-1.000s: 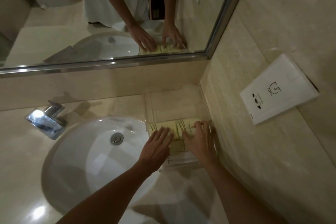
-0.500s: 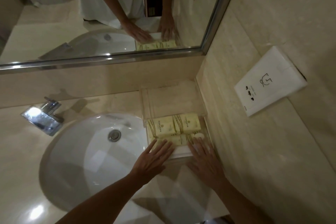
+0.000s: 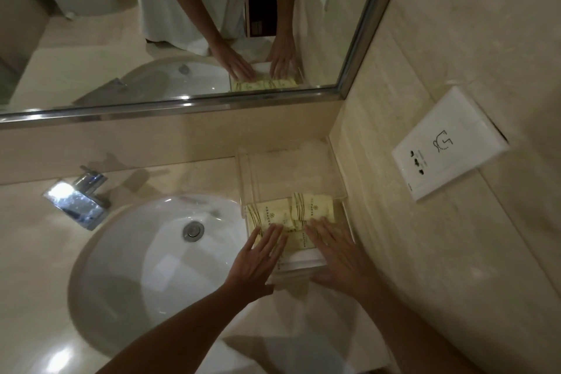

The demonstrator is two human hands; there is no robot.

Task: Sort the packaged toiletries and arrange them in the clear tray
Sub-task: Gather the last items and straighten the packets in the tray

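A clear tray [image 3: 303, 271] stands on the counter in the corner, between the basin and the right wall. Pale yellow toiletry packets lie inside: one at the back left [image 3: 268, 215], one at the back right [image 3: 312, 206], and more beneath my hands [image 3: 299, 241]. My left hand [image 3: 258, 261] lies flat, fingers spread, over the tray's front left part. My right hand [image 3: 334, 252] lies flat over the front right, thumb at the tray's front edge. Neither hand grips anything. The tray's far half holds nothing that I can see.
A white oval basin [image 3: 145, 255] with a chrome drain [image 3: 193, 231] sits left of the tray. A chrome tap [image 3: 77, 202] stands at its back left. A mirror [image 3: 182, 27] spans the back wall. A white socket plate [image 3: 449, 143] is on the right wall.
Both hands slid back from the far packets to the tray's front edge, uncovering the two back packets, then moved slightly forward again onto the front packets.
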